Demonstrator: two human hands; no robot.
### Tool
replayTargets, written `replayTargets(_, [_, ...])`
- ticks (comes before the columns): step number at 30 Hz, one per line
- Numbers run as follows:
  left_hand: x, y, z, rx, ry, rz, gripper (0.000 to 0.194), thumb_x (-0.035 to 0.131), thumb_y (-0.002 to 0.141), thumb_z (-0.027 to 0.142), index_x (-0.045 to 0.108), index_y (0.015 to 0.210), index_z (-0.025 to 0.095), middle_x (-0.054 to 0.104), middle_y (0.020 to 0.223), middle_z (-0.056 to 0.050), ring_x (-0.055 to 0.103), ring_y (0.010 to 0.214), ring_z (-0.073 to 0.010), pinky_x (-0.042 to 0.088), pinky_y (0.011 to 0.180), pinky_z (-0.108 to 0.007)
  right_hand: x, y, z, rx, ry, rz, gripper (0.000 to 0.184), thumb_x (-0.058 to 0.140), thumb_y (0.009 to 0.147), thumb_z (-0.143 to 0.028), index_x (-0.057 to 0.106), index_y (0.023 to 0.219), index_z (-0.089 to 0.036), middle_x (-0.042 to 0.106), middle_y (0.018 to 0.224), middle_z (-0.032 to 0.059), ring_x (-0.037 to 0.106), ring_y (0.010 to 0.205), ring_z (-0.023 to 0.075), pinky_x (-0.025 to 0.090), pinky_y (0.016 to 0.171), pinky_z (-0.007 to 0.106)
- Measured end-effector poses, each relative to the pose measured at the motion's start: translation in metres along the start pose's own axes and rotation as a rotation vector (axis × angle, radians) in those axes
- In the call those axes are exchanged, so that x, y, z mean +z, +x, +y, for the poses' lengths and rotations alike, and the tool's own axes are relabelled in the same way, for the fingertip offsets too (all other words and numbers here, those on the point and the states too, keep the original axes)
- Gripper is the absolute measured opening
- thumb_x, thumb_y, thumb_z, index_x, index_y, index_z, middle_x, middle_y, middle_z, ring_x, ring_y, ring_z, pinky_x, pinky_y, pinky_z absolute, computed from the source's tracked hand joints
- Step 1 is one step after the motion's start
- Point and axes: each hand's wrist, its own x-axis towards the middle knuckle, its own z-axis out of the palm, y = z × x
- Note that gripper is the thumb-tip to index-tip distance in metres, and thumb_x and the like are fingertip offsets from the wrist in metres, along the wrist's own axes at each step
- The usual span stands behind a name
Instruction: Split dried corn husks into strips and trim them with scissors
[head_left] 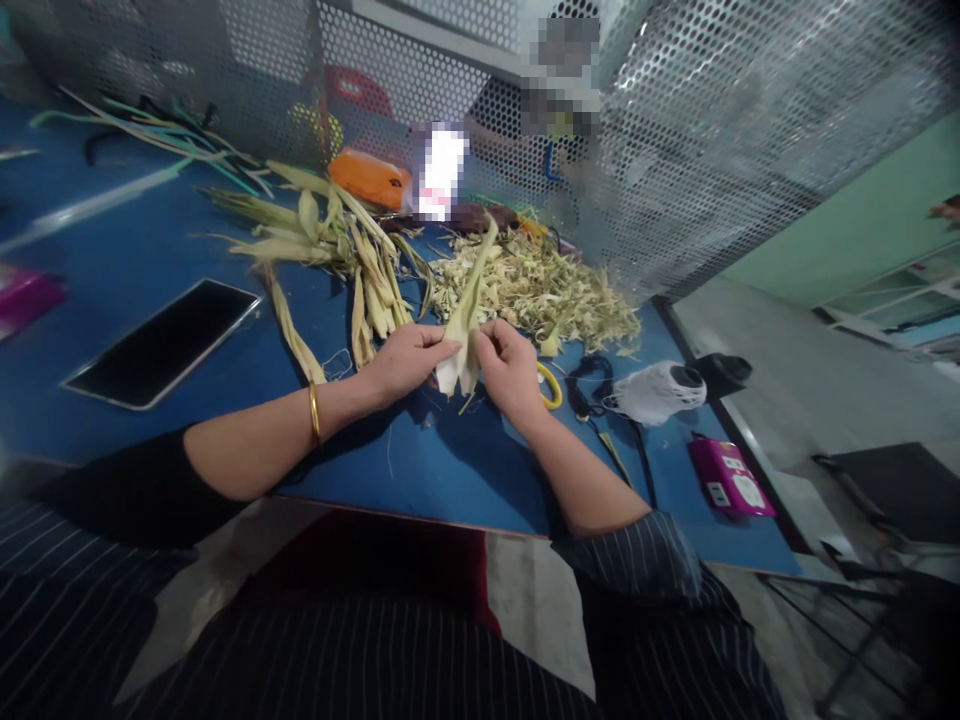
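A pale green corn husk (466, 310) stands upright between my hands, its narrow tip pointing away and its wide end split in two. My left hand (411, 358) pinches the husk's left side between thumb and fingers. On the other side my right hand (507, 362) has its fingers closed on the husk's right edge. Behind them spreads a heap of shredded husk scraps (555, 280). Bundles of long dried husks (379, 290) lie to the left of the heap. A yellow ring-shaped thing (551, 386) shows beside my right hand, partly hidden by it.
On the blue table (480, 470) are a dark tablet-like slab (163, 342), a lit phone (441, 170), an orange packet (369, 180), a white thread cone (658, 392) and a magenta box (730, 478). Green strips (187, 145) lie far left. A perforated metal screen (705, 130) borders the back.
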Motion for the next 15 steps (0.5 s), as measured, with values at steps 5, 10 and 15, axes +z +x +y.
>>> replayTargets(5, [-0.001,0.005,0.000,-0.242,-0.271,0.105,0.019,0.060,0.082,0.029,0.064,0.068,0.017,0.063,0.063,-0.004,0.056,0.051,-0.0120,0.046,0.047,-0.025,0.005,0.000,0.000,0.171,0.408,0.006,0.021,0.047,0.088,-0.037,0.045,0.072,-0.023,0.046,0.062,-0.0047,0.045,0.054,0.0100,0.041,0.057,0.025])
replayTargets(10, [-0.006,0.008,-0.002,-0.076,-0.239,0.147,0.013,0.069,0.075,0.020,0.067,0.087,0.015,0.068,0.076,-0.002,0.059,0.062,-0.0103,0.048,0.058,-0.023,0.008,-0.009,-0.006,-0.021,0.181,-0.198,0.021,0.050,0.086,-0.030,0.045,0.068,-0.021,0.044,0.062,-0.0045,0.041,0.058,0.0100,0.037,0.059,0.024])
replayTargets(15, [-0.007,0.008,-0.001,-0.084,-0.242,0.244,0.004,0.061,0.079,0.014,0.063,0.076,0.015,0.065,0.068,-0.001,0.057,0.057,-0.0095,0.046,0.058,-0.023,0.007,-0.014,-0.011,-0.229,0.022,-0.431,0.016,0.047,0.081,-0.019,0.042,0.066,-0.021,0.043,0.063,-0.0048,0.039,0.060,0.0097,0.033,0.060,0.023])
